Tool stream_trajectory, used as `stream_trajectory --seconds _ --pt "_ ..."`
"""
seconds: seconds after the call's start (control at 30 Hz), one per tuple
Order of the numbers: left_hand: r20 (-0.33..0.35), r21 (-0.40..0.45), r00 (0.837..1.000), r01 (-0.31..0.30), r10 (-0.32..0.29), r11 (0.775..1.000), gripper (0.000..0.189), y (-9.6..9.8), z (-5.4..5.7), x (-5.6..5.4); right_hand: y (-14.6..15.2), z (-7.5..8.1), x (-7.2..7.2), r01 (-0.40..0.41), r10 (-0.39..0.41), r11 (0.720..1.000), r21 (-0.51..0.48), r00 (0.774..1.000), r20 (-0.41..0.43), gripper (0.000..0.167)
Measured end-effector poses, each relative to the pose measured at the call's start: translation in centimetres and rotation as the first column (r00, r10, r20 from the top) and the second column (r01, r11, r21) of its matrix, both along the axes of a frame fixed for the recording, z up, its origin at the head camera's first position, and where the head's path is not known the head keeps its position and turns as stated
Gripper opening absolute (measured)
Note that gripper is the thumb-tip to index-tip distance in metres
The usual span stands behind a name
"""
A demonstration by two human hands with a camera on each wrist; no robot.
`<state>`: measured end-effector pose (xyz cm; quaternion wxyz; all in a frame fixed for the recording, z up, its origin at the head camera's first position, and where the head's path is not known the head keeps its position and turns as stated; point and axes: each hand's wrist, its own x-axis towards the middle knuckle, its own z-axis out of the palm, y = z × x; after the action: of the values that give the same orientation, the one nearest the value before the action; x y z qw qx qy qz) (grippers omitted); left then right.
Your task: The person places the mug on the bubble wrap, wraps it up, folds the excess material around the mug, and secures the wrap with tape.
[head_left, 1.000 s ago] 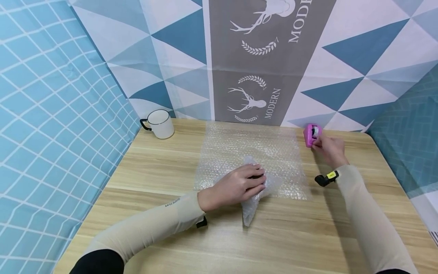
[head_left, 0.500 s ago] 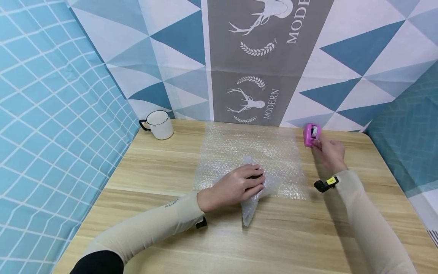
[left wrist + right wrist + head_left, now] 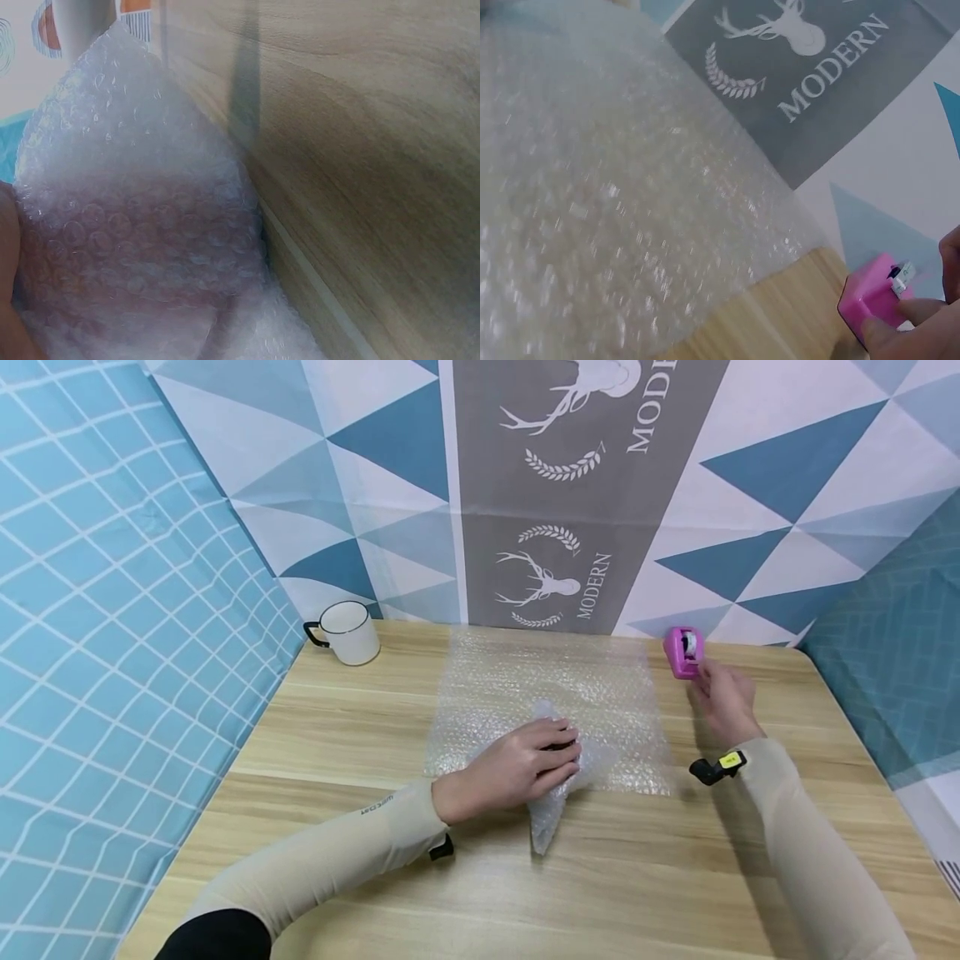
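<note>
My left hand [image 3: 521, 766] grips a bundle of bubble wrap [image 3: 548, 818], its fingers curled over the top. A small dark patch shows between those fingers; what lies inside is hidden. Pointed wrap ends stick out beyond the hand, and the left wrist view shows the bundle's wrap [image 3: 135, 217] close up. At the back right, my right hand [image 3: 727, 702] pinches the near end of a pink tape dispenser [image 3: 678, 656] with thumb and finger. A roll of tape [image 3: 690, 646] sits in the dispenser. Whether a strip of tape is also between the fingertips, I cannot tell.
A flat bubble wrap sheet [image 3: 555, 672] lies under and behind the bundle, reaching the back wall. A white enamel mug [image 3: 354, 639] with a black handle stands at the back left of the wooden table [image 3: 322, 752]. Patterned cloths [image 3: 405, 452] hang around the table.
The pink tape dispenser has turned slightly, its near end shifting right and a little away. My right hand stays by it. The left hand and bundle keep their place.
</note>
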<state>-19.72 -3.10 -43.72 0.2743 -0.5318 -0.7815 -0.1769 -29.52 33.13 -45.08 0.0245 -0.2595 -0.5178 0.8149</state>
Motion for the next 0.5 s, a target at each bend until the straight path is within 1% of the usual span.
stream_trajectory --seconds 0.1,0.33,0.43,0.5 --pt "0.002 0.002 1.000 0.000 0.000 1.000 0.026 0.0 -0.1 0.0 0.3 -0.1 0.4 -0.004 0.003 0.999 -0.038 1.000 -0.025 0.006" --pt "0.009 0.002 1.000 0.004 -0.004 1.000 0.027 0.0 -0.2 -0.1 0.7 -0.6 0.8 0.002 -0.005 0.990 -0.142 1.000 -0.025 0.024" --pt "0.010 0.002 1.000 0.010 -0.010 1.000 0.026 0.0 -0.2 -0.1 0.9 -0.9 0.8 -0.002 -0.005 0.982 -0.187 0.999 -0.038 0.026" --pt "0.006 0.002 1.000 0.013 -0.013 1.000 0.026 0.0 -0.2 -0.1 1.1 -1.2 0.8 -0.022 0.013 0.983 -0.182 0.999 -0.053 0.025"
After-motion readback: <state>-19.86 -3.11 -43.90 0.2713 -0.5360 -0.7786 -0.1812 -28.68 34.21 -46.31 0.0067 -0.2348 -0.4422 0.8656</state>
